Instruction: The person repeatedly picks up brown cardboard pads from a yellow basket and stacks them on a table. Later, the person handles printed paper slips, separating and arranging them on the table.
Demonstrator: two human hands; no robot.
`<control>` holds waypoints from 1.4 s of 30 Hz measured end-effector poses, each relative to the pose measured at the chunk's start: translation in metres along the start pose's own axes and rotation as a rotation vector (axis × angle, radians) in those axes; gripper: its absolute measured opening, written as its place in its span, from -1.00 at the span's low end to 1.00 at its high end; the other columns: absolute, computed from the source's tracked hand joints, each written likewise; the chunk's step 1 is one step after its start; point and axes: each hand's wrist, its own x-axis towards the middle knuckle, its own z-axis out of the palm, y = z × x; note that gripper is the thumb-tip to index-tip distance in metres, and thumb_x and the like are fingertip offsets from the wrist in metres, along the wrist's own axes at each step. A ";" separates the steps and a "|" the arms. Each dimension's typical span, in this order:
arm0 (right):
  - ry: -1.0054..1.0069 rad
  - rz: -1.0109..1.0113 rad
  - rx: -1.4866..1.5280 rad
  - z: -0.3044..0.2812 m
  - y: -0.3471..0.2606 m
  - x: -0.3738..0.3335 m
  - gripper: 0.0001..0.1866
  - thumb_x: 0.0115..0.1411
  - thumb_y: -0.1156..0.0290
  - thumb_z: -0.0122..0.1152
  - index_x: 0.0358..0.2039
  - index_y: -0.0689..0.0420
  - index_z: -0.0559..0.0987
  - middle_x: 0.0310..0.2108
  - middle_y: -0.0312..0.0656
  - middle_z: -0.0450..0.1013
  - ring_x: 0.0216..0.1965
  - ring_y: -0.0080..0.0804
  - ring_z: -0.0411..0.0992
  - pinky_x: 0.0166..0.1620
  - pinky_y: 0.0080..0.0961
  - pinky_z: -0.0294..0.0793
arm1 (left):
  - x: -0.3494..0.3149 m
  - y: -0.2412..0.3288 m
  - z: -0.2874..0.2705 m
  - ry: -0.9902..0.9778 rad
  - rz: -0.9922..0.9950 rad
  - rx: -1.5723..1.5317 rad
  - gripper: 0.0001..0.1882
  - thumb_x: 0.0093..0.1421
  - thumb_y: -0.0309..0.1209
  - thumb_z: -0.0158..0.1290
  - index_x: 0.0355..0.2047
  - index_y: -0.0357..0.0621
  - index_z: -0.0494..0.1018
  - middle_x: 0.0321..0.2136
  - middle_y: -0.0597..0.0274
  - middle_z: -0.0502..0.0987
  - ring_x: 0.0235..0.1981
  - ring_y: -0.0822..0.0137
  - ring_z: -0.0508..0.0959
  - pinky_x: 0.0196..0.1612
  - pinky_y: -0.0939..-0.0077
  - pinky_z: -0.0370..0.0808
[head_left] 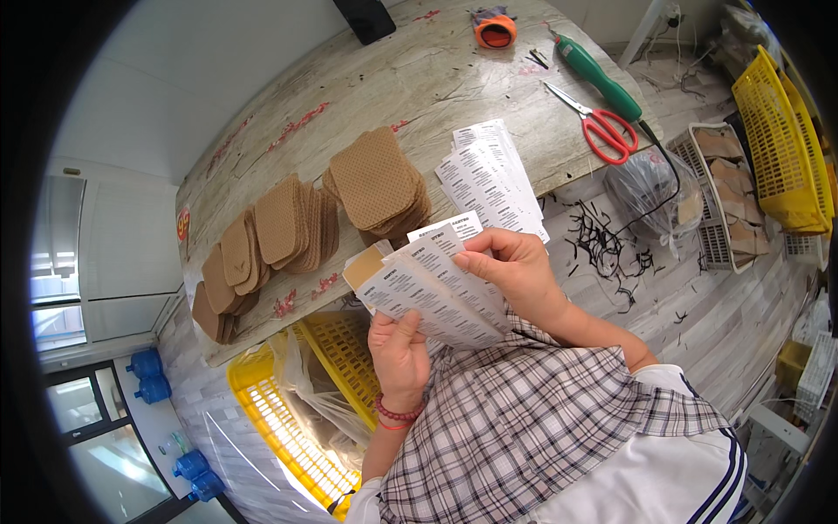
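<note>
My left hand [400, 351], with a red bead bracelet at its wrist, grips printed white label sheets [417, 293] from below, thumb on top. A tan piece [366, 265] sticks out at their left end. On the upper right part of these sheets, my right hand [517, 272] is closed, thumb and fingers pinching the edge. Just beyond my hands, more white label sheets [491, 170] lie fanned on the table [297, 148]. Stacked brown textured pads [374, 179] with rounded corners stand to their left, and further stacks [284, 223] lean in a row along the near edge.
Red-handled scissors [608, 135], a green corded hand tool [596, 77] and an orange roll [496, 33] lie at the table's right. Yellow baskets [247, 397] stand below the near edge. Black scraps [602, 244] litter the floor, near a white crate [690, 162] of brown pieces.
</note>
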 end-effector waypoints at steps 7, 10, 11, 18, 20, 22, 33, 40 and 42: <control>0.061 0.016 0.120 0.003 0.007 0.001 -0.86 0.19 0.47 0.27 -0.30 0.28 0.61 -0.41 -0.31 0.55 -0.38 -0.70 0.43 -0.29 -0.76 0.42 | -0.001 0.001 0.007 0.032 0.000 -0.015 -0.67 0.24 -0.64 -0.01 0.03 -0.32 0.38 -0.02 0.06 0.52 -0.02 0.30 0.52 0.11 0.40 0.43; 0.052 0.007 0.115 0.002 0.009 0.001 -0.86 0.20 0.49 0.25 -0.28 0.29 0.59 -0.38 -0.29 0.55 -0.35 -0.70 0.43 -0.28 -0.76 0.43 | -0.001 0.001 0.009 0.051 0.000 -0.020 -0.68 0.24 -0.65 0.00 0.02 -0.34 0.39 -0.03 0.05 0.53 -0.03 0.31 0.52 0.09 0.43 0.43; 0.045 0.002 0.108 0.002 0.009 0.001 -0.86 0.20 0.49 0.23 -0.26 0.29 0.58 -0.35 -0.28 0.55 -0.34 -0.70 0.43 -0.27 -0.75 0.43 | -0.001 0.001 0.009 0.054 0.000 -0.020 -0.68 0.24 -0.65 0.00 0.02 -0.34 0.39 -0.03 0.05 0.53 -0.03 0.31 0.52 0.09 0.43 0.43; 0.046 -0.102 0.134 0.008 0.007 0.000 -0.87 0.22 0.51 0.19 -0.23 0.27 0.54 -0.22 -0.26 0.51 -0.26 -0.64 0.45 -0.20 -0.73 0.45 | -0.001 0.000 0.004 0.034 0.007 0.009 -0.69 0.26 -0.62 -0.02 0.03 -0.28 0.39 -0.03 0.07 0.53 -0.03 0.27 0.54 0.10 0.36 0.45; 0.002 -0.041 0.090 0.007 0.006 -0.001 -0.87 0.21 0.48 0.21 -0.27 0.26 0.54 -0.25 -0.28 0.51 -0.27 -0.63 0.45 -0.21 -0.72 0.44 | -0.001 -0.001 0.003 0.019 0.016 0.024 -0.69 0.26 -0.62 -0.02 0.03 -0.28 0.39 -0.03 0.07 0.53 -0.02 0.27 0.53 0.10 0.36 0.46; -0.003 -0.103 -0.065 0.006 0.010 0.000 -0.87 0.21 0.46 0.22 -0.29 0.26 0.53 -0.29 -0.30 0.51 -0.29 -0.65 0.43 -0.23 -0.72 0.43 | -0.001 -0.002 0.002 0.027 0.016 0.029 -0.69 0.26 -0.62 -0.02 0.03 -0.28 0.38 -0.03 0.08 0.53 -0.02 0.28 0.53 0.10 0.36 0.45; 0.157 -0.087 0.036 0.011 0.019 0.001 -0.89 0.21 0.48 0.22 -0.34 0.23 0.48 -0.39 -0.34 0.45 -0.28 -0.67 0.40 -0.22 -0.73 0.41 | -0.003 -0.001 0.003 0.030 0.033 0.011 -0.69 0.29 -0.61 -0.04 0.05 -0.29 0.36 -0.02 0.07 0.51 0.00 0.29 0.52 0.12 0.36 0.43; 0.100 -0.114 0.066 0.010 0.016 0.000 -0.88 0.20 0.50 0.21 -0.26 0.23 0.54 -0.26 -0.26 0.46 -0.19 -0.61 0.40 -0.15 -0.70 0.41 | -0.003 -0.002 0.003 0.018 0.034 0.017 -0.69 0.29 -0.61 -0.04 0.04 -0.29 0.36 -0.01 0.07 0.51 0.00 0.29 0.51 0.12 0.37 0.43; 0.034 -0.080 -0.024 0.006 0.016 -0.002 -0.85 0.18 0.49 0.22 -0.23 0.22 0.58 -0.25 -0.24 0.46 -0.19 -0.58 0.42 -0.15 -0.67 0.42 | -0.003 -0.002 0.004 0.023 0.032 0.018 -0.69 0.28 -0.62 -0.04 0.04 -0.29 0.36 -0.01 0.07 0.51 0.00 0.28 0.52 0.12 0.37 0.44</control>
